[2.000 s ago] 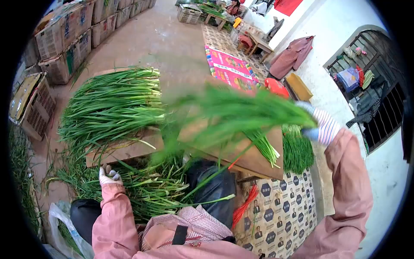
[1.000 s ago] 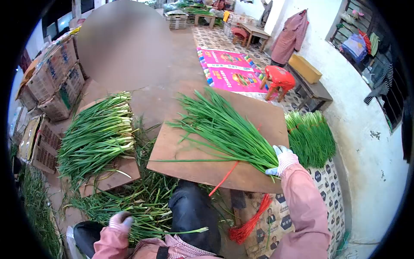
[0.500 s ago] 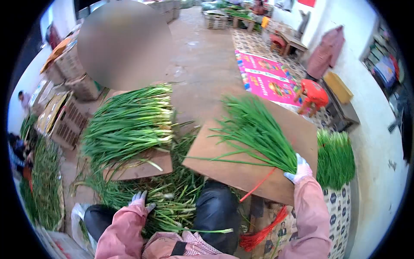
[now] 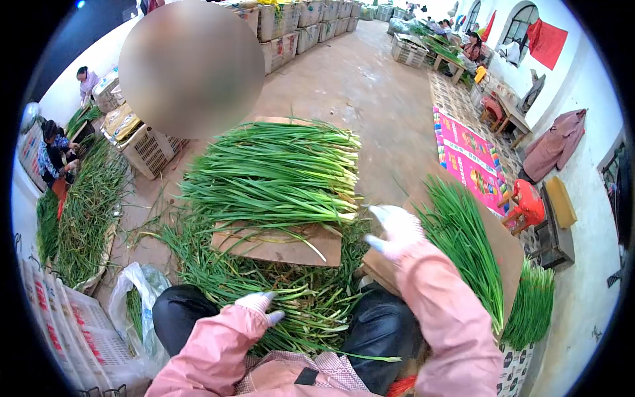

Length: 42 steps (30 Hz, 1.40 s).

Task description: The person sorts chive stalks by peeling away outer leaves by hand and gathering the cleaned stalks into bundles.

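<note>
My left hand (image 4: 260,307), in a pale glove, rests low over a heap of loose green stalks (image 4: 307,311) across my lap, thumb and fingers apart. My right hand (image 4: 397,229), also gloved, reaches forward with fingers spread and nothing in them. It is just right of the pale stem ends of a thick pile of garlic chives (image 4: 278,175), which lies in rows on a brown board (image 4: 278,246). Beyond my right sleeve, a bunch of garlic chives (image 4: 466,245) lies on another brown board (image 4: 506,255).
A further chive bundle (image 4: 531,301) sits at the right by the wall. On the left are a plastic bag (image 4: 142,298), a white crate (image 4: 99,331) and a long heap of stalks (image 4: 92,212), with a person (image 4: 56,152) beside it. Stacked crates (image 4: 307,26) line the back.
My right hand has let go of the chive bunch, now lying on the right board, and moved left to the big pile. The view has turned left and tilted up.
</note>
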### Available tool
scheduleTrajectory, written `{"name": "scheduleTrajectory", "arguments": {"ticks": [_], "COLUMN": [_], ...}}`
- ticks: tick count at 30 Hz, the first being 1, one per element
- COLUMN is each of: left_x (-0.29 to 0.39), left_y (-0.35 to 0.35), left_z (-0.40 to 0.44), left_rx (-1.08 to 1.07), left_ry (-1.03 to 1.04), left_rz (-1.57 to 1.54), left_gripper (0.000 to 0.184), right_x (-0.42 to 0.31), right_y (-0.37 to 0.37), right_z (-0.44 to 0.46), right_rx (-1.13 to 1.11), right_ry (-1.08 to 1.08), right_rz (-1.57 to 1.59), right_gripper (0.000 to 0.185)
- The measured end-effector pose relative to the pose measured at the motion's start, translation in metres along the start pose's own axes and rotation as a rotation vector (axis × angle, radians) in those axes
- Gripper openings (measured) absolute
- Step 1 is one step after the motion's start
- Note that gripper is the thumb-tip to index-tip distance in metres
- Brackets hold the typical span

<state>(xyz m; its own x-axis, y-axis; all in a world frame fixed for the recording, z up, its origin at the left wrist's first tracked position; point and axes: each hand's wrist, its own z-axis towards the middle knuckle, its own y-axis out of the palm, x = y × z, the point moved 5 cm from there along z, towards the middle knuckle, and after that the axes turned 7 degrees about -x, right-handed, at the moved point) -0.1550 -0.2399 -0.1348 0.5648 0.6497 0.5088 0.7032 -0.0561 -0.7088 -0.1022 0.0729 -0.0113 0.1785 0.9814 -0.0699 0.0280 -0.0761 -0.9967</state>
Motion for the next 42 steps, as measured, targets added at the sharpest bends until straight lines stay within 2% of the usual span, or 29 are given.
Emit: {"name": "scheduleTrajectory", "arguments": {"ticks": [3, 4, 7, 10, 12, 13, 14, 15, 17, 18, 19, 21, 22, 23, 26, 27, 28, 29, 31, 33, 34, 35, 37, 39, 40, 42], "left_x": [-0.001, -0.002, -0.002, -0.005, -0.001, -0.011, -0.004, -0.002, 0.000, -0.001, -0.006, -0.023, -0.027, -0.031, -0.036, -0.031, -0.029, -0.029, -0.023, -0.026, -0.027, -0.031, -0.033, -0.035, -0.038, -0.034], "left_y": [0.012, 0.012, 0.003, -0.009, -0.009, 0.004, 0.000, 0.007, 0.009, 0.003, 0.003, 0.016, 0.016, 0.019, 0.023, 0.018, 0.016, 0.013, 0.003, 0.003, 0.005, 0.010, 0.017, 0.017, 0.013, 0.006], "left_z": [0.000, -0.001, -0.003, -0.007, 0.004, 0.027, 0.034, 0.049, 0.066, 0.073, 0.079, 0.099, 0.101, 0.103, 0.096, 0.092, 0.086, 0.077, 0.061, 0.055, 0.055, 0.056, 0.057, 0.058, 0.051, 0.044], "left_rx": [0.002, -0.019, -0.022, 0.133, 0.139, 0.155, 0.163, 0.023, 0.212, 0.236, 0.259, 0.224, 0.244, 0.243, 0.141, 0.129, 0.068, 0.006, -0.101, -0.199, -0.199, -0.133, -0.070, -0.009, 0.086, 0.250], "left_ry": [0.092, 0.096, 0.136, 0.190, 0.174, 0.226, 0.107, -0.048, -0.224, -0.182, -0.143, -0.051, -0.061, -0.066, -0.121, -0.007, 0.013, 0.035, 0.173, 0.211, 0.203, 0.125, 0.052, 0.032, -0.094, -0.249], "left_rz": [-0.153, -0.170, -0.243, -0.675, -1.098, -1.182, -1.391, -1.658, -1.973, -1.986, -2.000, -1.993, -1.993, -1.991, -2.144, -2.267, -2.322, -2.378, -2.413, -2.404, -2.401, -2.375, -2.342, -2.212, -2.069, -1.900], "left_gripper": [0.058, 0.057, 0.052, 0.041, 0.047, 0.053, 0.058, 0.065, 0.050, 0.046, 0.042, 0.038, 0.032, 0.032, 0.032, 0.035, 0.036, 0.037, 0.041, 0.043, 0.043, 0.042, 0.042, 0.043, 0.039, 0.040], "right_x": [-0.017, -0.017, -0.026, -0.049, -0.070, -0.079, -0.084, -0.090, -0.106, -0.113, -0.122, -0.123, -0.119, -0.104, -0.075, -0.068, -0.067, -0.058, -0.067, -0.093, -0.104, -0.115, -0.149, -0.149, -0.147, -0.144], "right_y": [0.025, 0.039, 0.057, 0.032, 0.034, 0.039, 0.059, 0.074, 0.099, 0.110, 0.107, 0.120, 0.120, 0.140, 0.116, 0.114, 0.096, 0.105, 0.101, 0.106, 0.135, 0.163, 0.152, 0.177, 0.170, 0.161], "right_z": [0.054, 0.065, 0.079, 0.060, 0.039, 0.029, 0.024, 0.018, 0.004, -0.002, -0.010, -0.019, -0.020, -0.019, -0.004, 0.002, 0.003, 0.005, 0.002, -0.002, -0.004, -0.017, -0.032, -0.020, -0.005, 0.002], "right_rx": [-0.076, -0.204, -0.481, -0.339, -0.352, -0.356, -0.355, -0.342, -0.461, -0.407, -0.474, -0.413, -0.481, -0.533, -0.276, -0.205, -0.082, -0.024, -0.077, -0.293, -0.493, -0.774, -0.897, -0.817, -0.604, -0.480], "right_ry": [0.115, 0.235, 0.359, 0.297, 0.277, 0.261, 0.236, 0.173, 0.170, 0.061, 0.047, -0.120, -0.090, 0.007, 0.161, 0.211, 0.234, 0.259, 0.215, 0.088, 0.101, 0.309, 0.580, 0.424, 0.133, 0.067], "right_rz": [0.029, -0.011, -0.048, -0.032, 0.029, 0.087, 0.188, 0.282, 0.455, 0.477, 0.611, 0.704, 0.845, 0.932, 0.666, 0.580, 0.564, 0.682, 0.794, 0.746, 0.891, 1.340, 1.663, 1.738, 1.572, 1.327], "right_gripper": [0.078, 0.083, 0.063, 0.043, 0.041, 0.040, 0.040, 0.040, 0.041, 0.043, 0.054, 0.064, 0.076, 0.064, 0.034, 0.026, 0.021, 0.020, 0.026, 0.036, 0.044, 0.047, 0.042, 0.036, 0.031, 0.033]}}
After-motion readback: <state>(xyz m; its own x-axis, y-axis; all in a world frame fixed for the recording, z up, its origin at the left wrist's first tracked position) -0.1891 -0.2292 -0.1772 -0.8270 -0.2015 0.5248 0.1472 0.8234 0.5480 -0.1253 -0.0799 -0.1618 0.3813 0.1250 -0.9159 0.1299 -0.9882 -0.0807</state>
